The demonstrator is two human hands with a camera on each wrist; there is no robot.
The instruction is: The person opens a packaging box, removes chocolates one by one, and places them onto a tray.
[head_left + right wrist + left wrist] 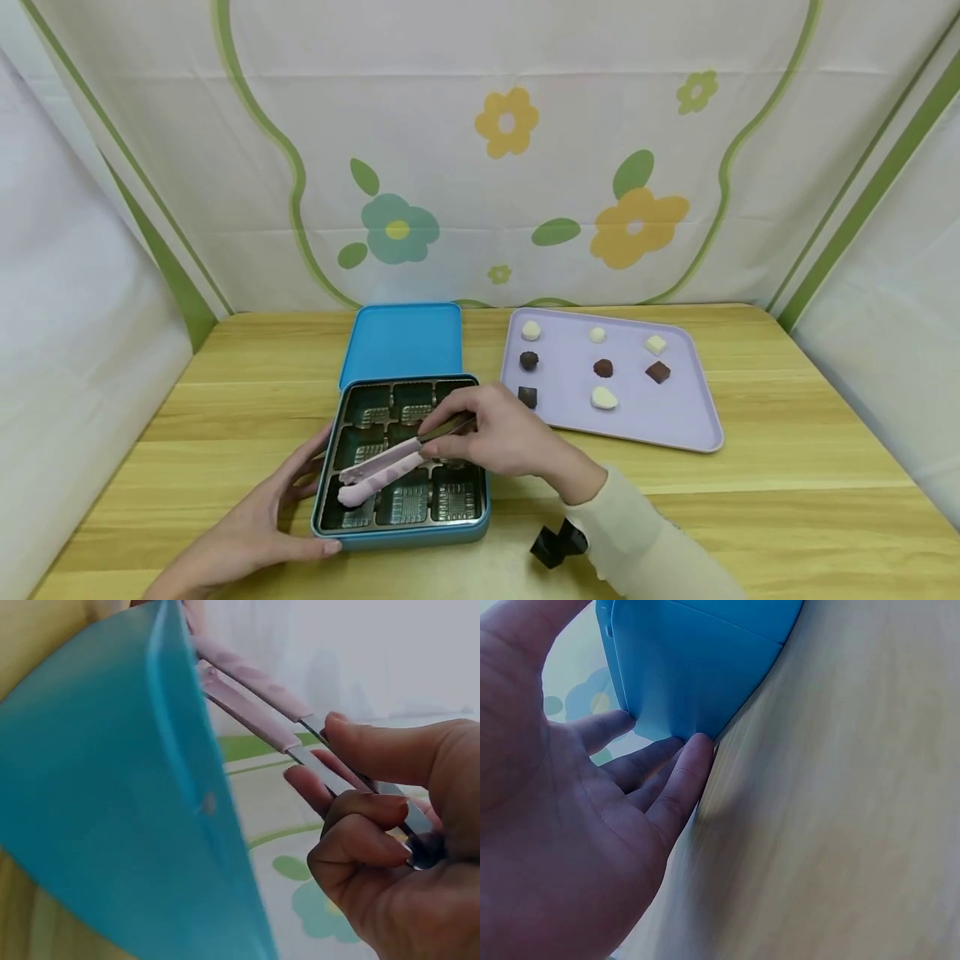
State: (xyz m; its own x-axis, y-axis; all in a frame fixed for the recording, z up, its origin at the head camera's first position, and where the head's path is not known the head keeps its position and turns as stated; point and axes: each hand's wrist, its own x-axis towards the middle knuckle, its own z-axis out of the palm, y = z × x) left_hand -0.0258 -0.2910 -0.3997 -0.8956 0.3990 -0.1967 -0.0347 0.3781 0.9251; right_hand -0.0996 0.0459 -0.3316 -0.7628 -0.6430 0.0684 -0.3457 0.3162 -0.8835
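A blue tin (412, 540) with a dark divided insert (405, 506) sits on the table. My left hand (251, 521) rests against its left side, fingertips on the wall and thumb at the front left corner. My right hand (502, 433) grips metal tongs (259, 709) with pale pink ends, thumb on one arm and fingers curled round the other. The tongs slant down left over the front left compartment, their ends slightly apart. Nothing shows between those ends in the head view; in the right wrist view the tin's wall hides them.
The tin's blue lid (405, 342) lies behind it, against the rim. A lilac tray (667, 417) at the right holds several white, brown and dark chocolates, including a white one (603, 398). A patterned cloth (450, 125) hangs along the back. A black device (558, 546) sits at my right wrist.
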